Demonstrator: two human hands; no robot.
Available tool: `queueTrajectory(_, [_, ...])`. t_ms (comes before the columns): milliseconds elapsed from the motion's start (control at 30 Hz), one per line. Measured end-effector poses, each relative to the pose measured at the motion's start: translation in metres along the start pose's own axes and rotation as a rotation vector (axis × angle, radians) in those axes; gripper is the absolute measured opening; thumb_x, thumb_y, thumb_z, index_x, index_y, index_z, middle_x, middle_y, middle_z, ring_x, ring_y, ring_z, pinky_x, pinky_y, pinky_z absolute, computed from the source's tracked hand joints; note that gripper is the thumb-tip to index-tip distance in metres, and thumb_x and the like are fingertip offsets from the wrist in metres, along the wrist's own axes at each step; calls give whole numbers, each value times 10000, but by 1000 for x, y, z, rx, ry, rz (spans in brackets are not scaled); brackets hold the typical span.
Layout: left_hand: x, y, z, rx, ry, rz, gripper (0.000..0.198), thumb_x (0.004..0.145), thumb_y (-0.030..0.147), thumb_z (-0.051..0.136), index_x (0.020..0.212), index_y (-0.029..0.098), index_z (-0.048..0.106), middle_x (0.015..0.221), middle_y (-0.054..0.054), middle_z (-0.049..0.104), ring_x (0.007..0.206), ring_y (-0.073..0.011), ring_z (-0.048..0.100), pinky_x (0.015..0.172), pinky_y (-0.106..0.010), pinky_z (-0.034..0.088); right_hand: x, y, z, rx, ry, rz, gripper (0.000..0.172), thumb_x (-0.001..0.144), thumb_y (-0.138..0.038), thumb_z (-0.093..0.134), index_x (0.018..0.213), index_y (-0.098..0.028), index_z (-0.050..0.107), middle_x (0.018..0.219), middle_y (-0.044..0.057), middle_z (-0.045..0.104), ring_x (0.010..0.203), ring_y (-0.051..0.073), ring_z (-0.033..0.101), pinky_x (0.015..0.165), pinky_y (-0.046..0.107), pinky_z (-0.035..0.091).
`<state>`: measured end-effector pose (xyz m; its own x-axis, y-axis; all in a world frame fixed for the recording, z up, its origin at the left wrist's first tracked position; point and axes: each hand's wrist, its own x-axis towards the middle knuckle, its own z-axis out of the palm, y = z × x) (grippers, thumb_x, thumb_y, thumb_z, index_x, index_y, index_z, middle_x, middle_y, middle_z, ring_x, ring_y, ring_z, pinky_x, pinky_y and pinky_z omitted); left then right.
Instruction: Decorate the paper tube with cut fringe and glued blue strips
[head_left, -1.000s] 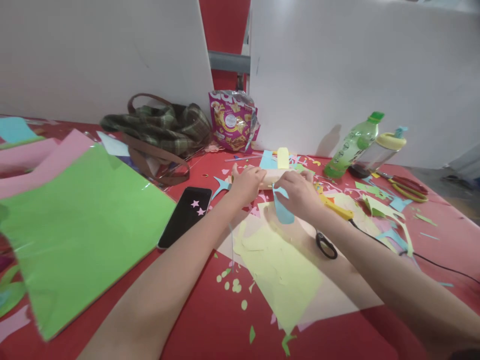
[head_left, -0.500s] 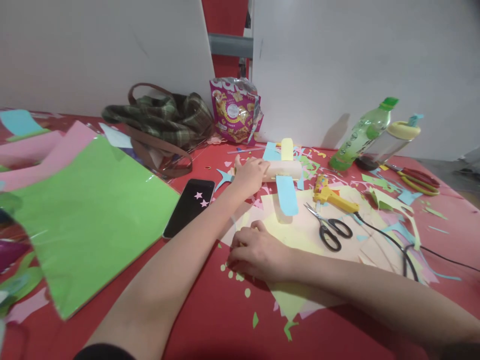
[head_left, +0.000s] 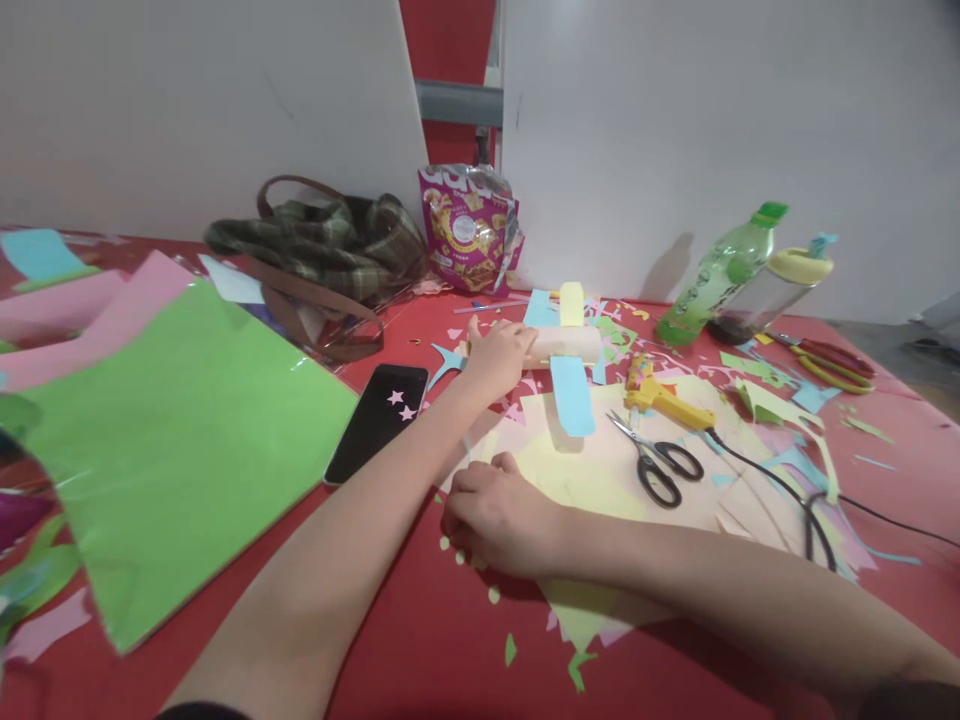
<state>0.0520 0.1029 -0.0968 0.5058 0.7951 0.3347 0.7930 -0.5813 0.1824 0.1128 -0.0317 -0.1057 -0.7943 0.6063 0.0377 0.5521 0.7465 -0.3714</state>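
Observation:
A pale paper tube lies crosswise on the table, with a blue paper strip sticking out toward me and a yellow paper strip out the far side. My left hand is closed around the tube's left end, mostly covering it. Closer to me, my right hand rests low on the table with its fingers curled in. Whatever is under those fingertips is hidden. Small pale yellow paper dots lie scattered just beneath it. A blue pointed paper piece is left of my left hand.
Black-handled scissors and a yellow glue gun with a cord lie on paper sheets at right. A phone carries pink stars. Green card covers the left side. A snack bag and a leaning bottle stand behind.
My right hand has slid a little left and toward me over the paper dots, its fingers curled. My left hand stays on the tube. The view has tilted up slightly.

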Motion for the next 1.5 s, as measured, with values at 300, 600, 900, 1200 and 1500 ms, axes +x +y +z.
queueTrajectory(300, [-1,-2,2,7,21,11,329,703,56,381,964,239,465,1104,-30,520,1035,-206,424,898,-554,122,-9,2,-23,-158,128,-227,164,771,-142,400,683,-147,538,704,28,563,673,135,454,670,314,248])
queueTrajectory(600, [-1,-1,3,18,37,27,282,733,87,399,970,230,449,1091,-38,527,1008,-204,436,887,-567,128,-34,97,-84,-204,572,222,68,707,-156,492,659,-181,534,596,-4,598,548,111,533,553,226,365])
queueTrajectory(900, [-1,-2,4,28,51,41,312,676,55,436,934,231,455,1065,-39,531,1002,-210,437,878,-585,130,-46,150,-77,-435,590,264,131,695,-138,497,583,-180,550,591,0,601,583,137,511,669,305,294])
queueTrajectory(1200, [-1,-2,3,23,46,38,286,692,67,434,926,229,459,1045,-34,538,994,-197,437,890,-571,121,-48,149,-73,-654,593,210,210,751,-148,439,586,-172,566,567,16,553,627,151,445,726,339,202])
queueTrajectory(1500, [-1,-1,3,23,46,39,328,670,28,428,924,231,471,1025,-28,543,994,-198,430,894,-567,119,-48,151,-69,-735,555,168,225,744,-134,433,556,-180,548,541,5,535,607,143,434,730,336,201])
